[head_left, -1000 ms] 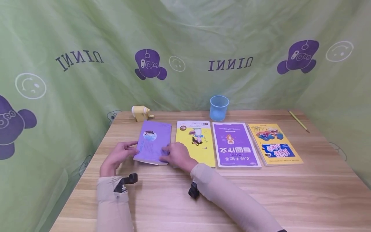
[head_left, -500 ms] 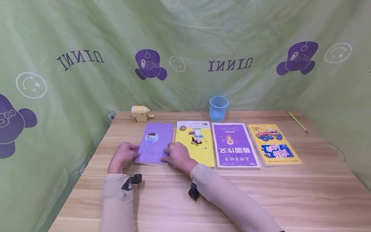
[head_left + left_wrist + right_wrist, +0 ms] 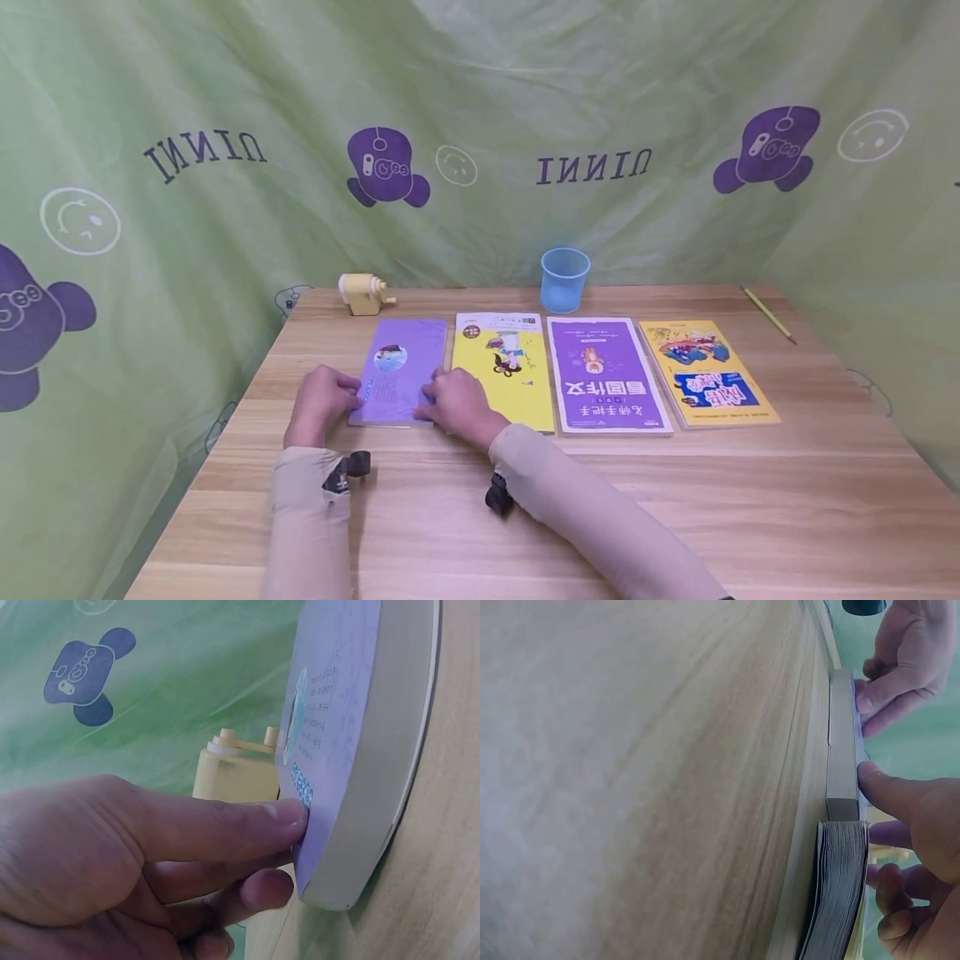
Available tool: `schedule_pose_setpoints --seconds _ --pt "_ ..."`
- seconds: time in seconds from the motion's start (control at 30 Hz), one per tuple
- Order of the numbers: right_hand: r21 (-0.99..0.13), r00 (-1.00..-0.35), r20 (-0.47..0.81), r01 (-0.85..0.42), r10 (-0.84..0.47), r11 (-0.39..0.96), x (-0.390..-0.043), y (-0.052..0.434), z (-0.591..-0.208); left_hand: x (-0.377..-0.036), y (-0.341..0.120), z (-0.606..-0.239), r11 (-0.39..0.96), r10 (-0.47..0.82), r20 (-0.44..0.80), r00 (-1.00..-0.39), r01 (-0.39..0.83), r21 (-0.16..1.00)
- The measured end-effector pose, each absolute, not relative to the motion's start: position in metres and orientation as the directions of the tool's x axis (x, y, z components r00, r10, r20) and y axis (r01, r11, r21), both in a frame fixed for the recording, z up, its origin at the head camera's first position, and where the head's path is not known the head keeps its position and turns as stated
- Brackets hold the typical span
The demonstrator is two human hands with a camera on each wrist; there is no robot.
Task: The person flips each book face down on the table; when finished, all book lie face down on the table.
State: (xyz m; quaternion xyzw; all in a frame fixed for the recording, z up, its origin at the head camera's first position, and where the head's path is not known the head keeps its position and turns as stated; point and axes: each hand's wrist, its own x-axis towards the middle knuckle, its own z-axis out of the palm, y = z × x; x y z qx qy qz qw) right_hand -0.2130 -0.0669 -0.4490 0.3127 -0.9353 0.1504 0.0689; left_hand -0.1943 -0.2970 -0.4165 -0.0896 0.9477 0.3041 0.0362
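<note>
A purple book (image 3: 411, 346) with a round picture on its cover lies flat at the left end of a row of books. My left hand (image 3: 321, 404) holds its left edge near the front corner, thumb on the cover in the left wrist view. My right hand (image 3: 463, 404) grips the opposite edge; in the right wrist view its thumb presses the cover of the purple book (image 3: 843, 742). The fingers of that hand reach over the yellow book (image 3: 521, 392) right beside it, whose thick pages (image 3: 836, 889) face the right wrist camera.
Further right lie a second purple book (image 3: 611, 358) and an orange-yellow book (image 3: 708, 367). Along the back of the wooden table (image 3: 600, 517) stand a yellow crank pencil sharpener (image 3: 365, 296) and a blue cup (image 3: 564, 287). A pencil (image 3: 768, 314) lies at the back right.
The purple book has come down from a slight tilt to lie flat and shifted a little right, close to the yellow book. My left hand moved right with it; my right hand barely moved.
</note>
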Motion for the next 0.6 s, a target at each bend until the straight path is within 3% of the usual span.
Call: schedule_pose_setpoints --seconds 0.23,0.4,0.6 --pt "-0.230 -0.783 0.235 -0.621 -0.576 0.750 -0.213 -0.063 -0.449 -0.193 -0.300 -0.419 0.795 -0.162 -0.158 -0.974 -0.224 0.563" --pt "-0.362 -0.796 0.266 -0.605 -0.543 0.710 -0.213 -0.055 -0.443 -0.192 -0.297 -0.417 0.788 -0.165 -0.141 -0.976 -0.217 0.576" --pt "-0.521 -0.882 0.266 -0.471 -0.389 0.712 -0.219 -0.033 -0.433 -0.194 -0.270 -0.405 0.825 -0.157 0.012 -0.988 -0.124 0.551"
